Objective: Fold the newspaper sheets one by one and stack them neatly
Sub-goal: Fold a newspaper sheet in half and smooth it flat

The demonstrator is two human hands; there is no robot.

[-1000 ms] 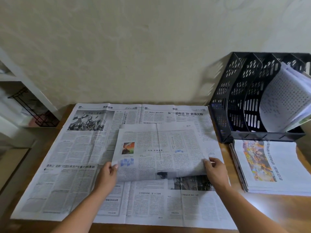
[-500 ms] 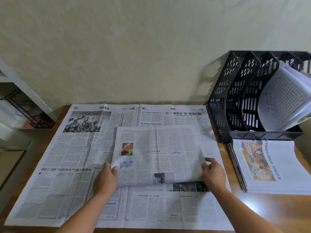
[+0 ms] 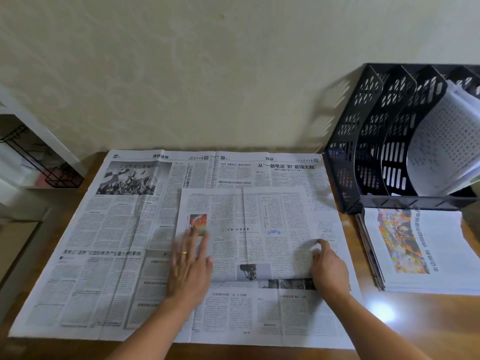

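A folded newspaper sheet (image 3: 249, 229) lies on top of a large open newspaper spread (image 3: 109, 242) that covers the wooden table. My left hand (image 3: 189, 266) lies flat with straight, spread fingers on the folded sheet's left edge; it is motion-blurred and wears a ring. My right hand (image 3: 327, 268) rests on the sheet's right side near the lower corner, its fingers bent against the paper; whether it pinches the sheet is unclear. A stack of folded newspapers (image 3: 415, 250) sits at the right of the table.
A black perforated file rack (image 3: 368, 141) with papers in its right slots stands at the back right, just behind the stack. A cream wall runs along the table's far edge. A white shelf with a black wire rack (image 3: 39, 162) is at the left.
My left hand has opened from gripping the sheet's left edge and now lies flat on it, sliding upward. The folded sheet has settled flatter. My right hand has stayed near the right corner.
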